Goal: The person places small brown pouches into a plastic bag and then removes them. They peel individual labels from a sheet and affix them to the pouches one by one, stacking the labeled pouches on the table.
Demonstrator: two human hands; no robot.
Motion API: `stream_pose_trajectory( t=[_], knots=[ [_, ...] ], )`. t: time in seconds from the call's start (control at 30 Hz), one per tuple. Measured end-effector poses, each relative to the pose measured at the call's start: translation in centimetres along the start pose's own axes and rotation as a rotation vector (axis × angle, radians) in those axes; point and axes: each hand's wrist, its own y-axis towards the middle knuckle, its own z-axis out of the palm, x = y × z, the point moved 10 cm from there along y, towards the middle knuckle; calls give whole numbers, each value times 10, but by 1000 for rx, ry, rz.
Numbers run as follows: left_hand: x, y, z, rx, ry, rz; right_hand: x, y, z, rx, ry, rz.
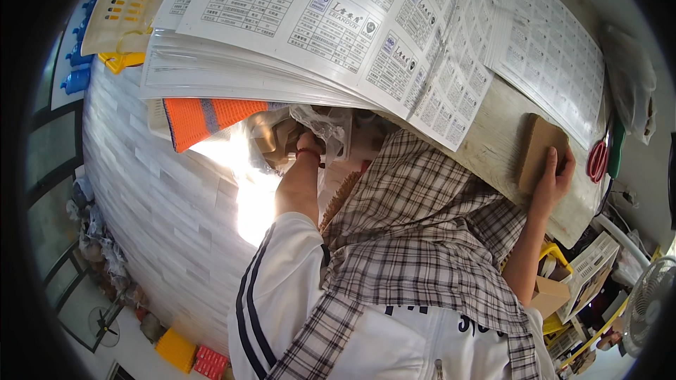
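Below the table edge, my left hand (308,145) reaches in among crumpled clear plastic (322,123) and brown pieces (271,135). Its fingers are mostly hidden there, so their grip does not show. On the right part of the table (486,134), my right hand (555,181) closes on the near edge of a brown piece of cardboard (541,144). Large stacked sheets printed with labels (338,24) cover much of the tabletop and overhang its near edge. A second stack of printed sheets (549,49) lies to their right.
Red-handled scissors (598,160) and a green-handled tool (616,146) are at the table's right end. An orange and grey cloth (211,121) hangs at left below the sheets. A yellowish plastic basket (127,3) stands far left, and a fan (651,302) at lower right.
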Motion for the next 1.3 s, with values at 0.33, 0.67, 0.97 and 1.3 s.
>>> stream_pose_trajectory(
  t=[0.33, 0.67, 0.97, 1.3],
  knots=[
    [30, -5, -2, -42, 85, -11, 15, 2, 3, 17, -65, 11],
    [-29, -103, -126, -15, -203, -52, 17, -1, 3, 4, -84, 18],
    [17, -137, -120, 298, -1390, -595, 4, 7, 9, 18, -8, -45],
    [-20, -203, -250, 499, -1514, -198, 9, 3, 6, -65, -90, -108]
  ],
)
